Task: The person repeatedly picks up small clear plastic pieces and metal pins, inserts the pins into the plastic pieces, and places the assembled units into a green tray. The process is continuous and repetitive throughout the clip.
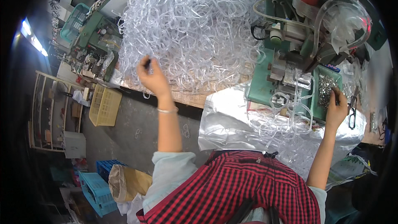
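My left hand is raised at the left front edge of a big heap of clear plastic eyeglass frames. Its fingers are curled but apart, with dark covering at the tips, and I see nothing held. On the right, my right hand reaches to the edge of a green tray of small metal parts. Those fingers are drawn together, also dark at the tips; whatever they pinch is too small to make out. Left of the tray, a bench machine has clear frames lying around its metal fixture.
Silver sheeting covers the bench's front edge, with more clear frames on it near my lap. A black-rimmed pair of glasses lies beside my right hand. A yellow crate and a blue crate stand on the floor at left.
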Demonstrator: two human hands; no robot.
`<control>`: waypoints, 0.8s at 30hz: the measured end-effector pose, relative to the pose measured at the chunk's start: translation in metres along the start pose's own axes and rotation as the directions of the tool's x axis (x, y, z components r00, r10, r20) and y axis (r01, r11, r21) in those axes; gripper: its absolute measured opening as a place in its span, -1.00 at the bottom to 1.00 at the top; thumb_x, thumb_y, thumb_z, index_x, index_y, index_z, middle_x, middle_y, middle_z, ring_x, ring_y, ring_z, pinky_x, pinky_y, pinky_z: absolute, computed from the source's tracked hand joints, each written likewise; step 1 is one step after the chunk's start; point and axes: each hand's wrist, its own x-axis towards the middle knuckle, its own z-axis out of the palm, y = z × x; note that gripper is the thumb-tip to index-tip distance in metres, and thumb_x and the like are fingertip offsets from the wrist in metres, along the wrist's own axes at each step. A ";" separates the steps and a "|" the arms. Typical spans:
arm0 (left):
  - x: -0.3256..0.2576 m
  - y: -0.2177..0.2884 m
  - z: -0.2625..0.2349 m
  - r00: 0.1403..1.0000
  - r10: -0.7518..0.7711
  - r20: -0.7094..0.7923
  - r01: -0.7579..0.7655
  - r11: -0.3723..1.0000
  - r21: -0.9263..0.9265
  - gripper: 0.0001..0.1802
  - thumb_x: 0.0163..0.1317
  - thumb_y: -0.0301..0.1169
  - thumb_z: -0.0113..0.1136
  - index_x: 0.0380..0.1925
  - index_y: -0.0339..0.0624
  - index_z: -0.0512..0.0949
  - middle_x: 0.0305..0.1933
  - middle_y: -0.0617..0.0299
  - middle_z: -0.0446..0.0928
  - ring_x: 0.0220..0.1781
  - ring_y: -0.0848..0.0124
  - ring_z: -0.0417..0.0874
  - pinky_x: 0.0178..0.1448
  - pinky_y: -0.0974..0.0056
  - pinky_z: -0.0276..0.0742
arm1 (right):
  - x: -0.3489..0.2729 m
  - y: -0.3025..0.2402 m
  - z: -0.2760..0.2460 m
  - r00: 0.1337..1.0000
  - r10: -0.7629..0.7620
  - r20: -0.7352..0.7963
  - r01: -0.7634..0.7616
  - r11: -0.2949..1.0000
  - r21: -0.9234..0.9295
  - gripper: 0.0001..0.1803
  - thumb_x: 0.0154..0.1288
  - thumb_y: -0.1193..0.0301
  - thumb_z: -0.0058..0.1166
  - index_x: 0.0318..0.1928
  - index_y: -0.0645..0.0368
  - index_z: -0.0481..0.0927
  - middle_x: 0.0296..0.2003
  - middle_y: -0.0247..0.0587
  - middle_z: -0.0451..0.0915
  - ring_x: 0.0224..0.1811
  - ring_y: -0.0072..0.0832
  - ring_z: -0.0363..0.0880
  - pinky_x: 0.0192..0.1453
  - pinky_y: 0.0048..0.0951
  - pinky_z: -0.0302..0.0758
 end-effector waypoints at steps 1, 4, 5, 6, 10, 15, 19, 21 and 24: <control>0.023 -0.023 -0.011 0.996 0.080 -0.030 -0.073 0.979 0.191 -0.78 0.20 -0.51 0.32 -0.14 -0.26 0.65 -0.08 0.12 0.64 -0.12 0.31 0.62 0.08 0.20 0.52 | 0.002 -0.007 0.002 1.000 0.004 0.025 -0.005 1.000 0.025 -0.79 0.35 0.46 0.17 -0.06 0.24 0.70 -0.14 -0.14 0.72 -0.07 -0.38 0.67 0.10 -0.39 0.51; 0.058 -0.047 -0.003 0.955 0.184 0.234 -0.274 0.850 0.451 -0.75 0.16 -0.31 0.39 -0.18 -0.16 0.70 -0.08 0.07 0.64 -0.07 0.18 0.61 0.09 0.15 0.52 | 0.006 -0.031 0.006 0.998 0.035 0.059 -0.041 0.994 0.105 -0.79 0.32 0.46 0.19 -0.06 0.23 0.71 -0.15 -0.14 0.73 -0.07 -0.38 0.68 0.10 -0.40 0.52; 0.055 -0.042 0.010 0.958 0.148 0.245 -0.263 0.790 0.554 -0.72 0.14 -0.27 0.39 -0.20 -0.16 0.70 -0.07 0.07 0.63 -0.02 0.15 0.58 0.12 0.09 0.48 | 0.006 -0.036 0.007 0.997 0.042 0.064 -0.048 0.994 0.095 -0.78 0.31 0.47 0.19 -0.06 0.22 0.71 -0.15 -0.14 0.73 -0.07 -0.38 0.68 0.10 -0.41 0.52; 0.051 -0.030 0.022 0.962 0.114 0.249 -0.254 0.716 0.651 -0.70 0.12 -0.22 0.39 -0.21 -0.15 0.69 -0.05 0.07 0.61 0.03 0.11 0.55 0.14 0.03 0.45 | 0.006 -0.043 0.009 0.996 0.049 0.069 -0.055 0.994 0.089 -0.78 0.31 0.47 0.19 -0.06 0.22 0.72 -0.15 -0.13 0.73 -0.08 -0.38 0.68 0.10 -0.41 0.52; 0.052 -0.062 0.062 0.979 0.088 0.181 -0.196 0.634 0.748 -0.55 0.05 -0.07 0.43 -0.19 -0.17 0.70 -0.04 0.00 0.60 0.14 0.02 0.49 0.17 -0.08 0.39 | 0.005 -0.032 0.010 0.995 0.066 0.069 -0.073 0.993 0.090 -0.78 0.27 0.50 0.20 -0.08 0.22 0.72 -0.15 -0.12 0.73 -0.07 -0.35 0.69 0.10 -0.40 0.52; 0.051 -0.073 0.067 0.967 0.218 0.131 -0.254 0.790 0.558 -0.63 0.09 -0.24 0.41 -0.21 -0.29 0.63 -0.12 -0.01 0.60 -0.01 0.03 0.56 0.07 0.02 0.47 | -0.011 -0.029 -0.013 0.991 0.128 -0.037 -0.121 0.981 0.153 -0.82 0.24 0.52 0.23 -0.14 0.26 0.72 -0.18 -0.18 0.73 -0.10 -0.41 0.67 0.10 -0.45 0.51; 0.062 -0.028 0.059 0.777 0.586 0.231 -0.602 0.582 0.547 -0.75 0.20 -0.34 0.32 -0.15 -0.20 0.63 -0.15 0.03 0.64 -0.10 0.04 0.62 -0.03 0.04 0.54 | -0.005 -0.081 -0.028 0.989 0.061 0.137 -0.101 0.946 0.308 -0.84 0.20 0.55 0.22 -0.19 0.27 0.72 -0.21 -0.20 0.72 -0.12 -0.45 0.67 0.05 -0.46 0.52; 0.074 0.010 0.059 0.718 0.585 0.377 -0.677 0.461 0.574 -0.77 0.24 -0.37 0.27 -0.12 -0.14 0.62 -0.13 0.10 0.65 -0.09 0.07 0.63 -0.04 0.07 0.55 | 0.011 -0.111 -0.027 0.972 -0.055 0.230 -0.045 0.911 0.410 -0.84 0.17 0.53 0.22 -0.22 0.25 0.73 -0.23 -0.22 0.73 -0.15 -0.48 0.68 0.02 -0.48 0.53; 0.104 0.041 0.070 0.577 0.572 0.583 -0.807 0.292 0.513 -0.79 0.29 -0.40 0.19 -0.08 -0.10 0.60 -0.13 0.14 0.62 -0.08 0.11 0.62 -0.07 0.11 0.56 | 0.033 -0.128 -0.002 0.934 -0.053 0.355 -0.167 0.811 0.561 -0.66 0.10 0.49 0.29 -0.06 0.24 0.65 -0.28 -0.28 0.70 -0.17 -0.54 0.66 0.02 -0.49 0.52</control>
